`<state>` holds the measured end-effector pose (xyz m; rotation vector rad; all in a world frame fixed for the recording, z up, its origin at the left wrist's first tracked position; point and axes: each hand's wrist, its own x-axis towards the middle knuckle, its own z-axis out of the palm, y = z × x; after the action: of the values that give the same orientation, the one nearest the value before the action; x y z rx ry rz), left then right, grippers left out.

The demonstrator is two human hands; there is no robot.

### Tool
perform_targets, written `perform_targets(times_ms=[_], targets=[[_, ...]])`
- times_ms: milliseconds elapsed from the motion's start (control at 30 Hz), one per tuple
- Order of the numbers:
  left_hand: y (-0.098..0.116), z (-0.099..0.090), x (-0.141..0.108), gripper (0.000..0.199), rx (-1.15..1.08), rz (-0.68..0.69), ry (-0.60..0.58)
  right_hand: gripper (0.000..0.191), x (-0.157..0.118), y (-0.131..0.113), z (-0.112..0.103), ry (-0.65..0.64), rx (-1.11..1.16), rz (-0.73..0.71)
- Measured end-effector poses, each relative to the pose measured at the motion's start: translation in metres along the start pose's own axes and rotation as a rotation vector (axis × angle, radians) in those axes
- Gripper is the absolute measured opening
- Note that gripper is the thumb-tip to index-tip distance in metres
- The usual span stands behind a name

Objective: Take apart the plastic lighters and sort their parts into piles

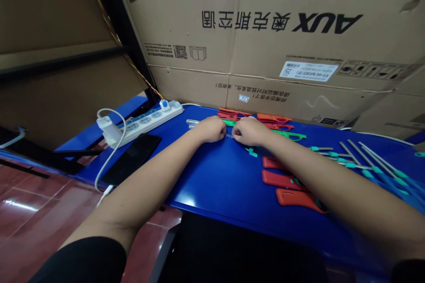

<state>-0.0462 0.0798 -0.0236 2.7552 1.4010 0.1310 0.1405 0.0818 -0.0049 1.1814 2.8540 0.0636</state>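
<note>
Head view, curled hands (211,129) (251,130), slender green plastic casing (229,122)

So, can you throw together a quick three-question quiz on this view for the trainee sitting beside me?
1. Multiple choice: Which of these lies closest to the black phone?
a) the metal rods
b) the power strip
c) the red handle pieces

2. True or false: A gap shows between the left hand and the right hand.

3. Fill in the blank: The large AUX lettering on the cardboard stands ______ in this view.

Key: 1. b; 2. true; 3. upside down
</note>
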Motion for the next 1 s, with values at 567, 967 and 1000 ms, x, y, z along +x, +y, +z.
perform_targets(times_ms=[567,967,1000], targets=[[-0.038,-0.006,-0.010,0.021,-0.177,-0.020,0.024,0.024,0.007,0.011,0.007,0.001,0.012,-0.051],[-0.036,0.000,-0.004,0.023,-0.115,0.159,-0.007,0.024,0.004,0.000,-0.001,-0.025,-0.010,-0.072],[-0.036,0.000,-0.005,0.023,-0.111,0.165,-0.007,0.024,0.004,0.000,-0.001,-0.026,-0.011,-0.069]])
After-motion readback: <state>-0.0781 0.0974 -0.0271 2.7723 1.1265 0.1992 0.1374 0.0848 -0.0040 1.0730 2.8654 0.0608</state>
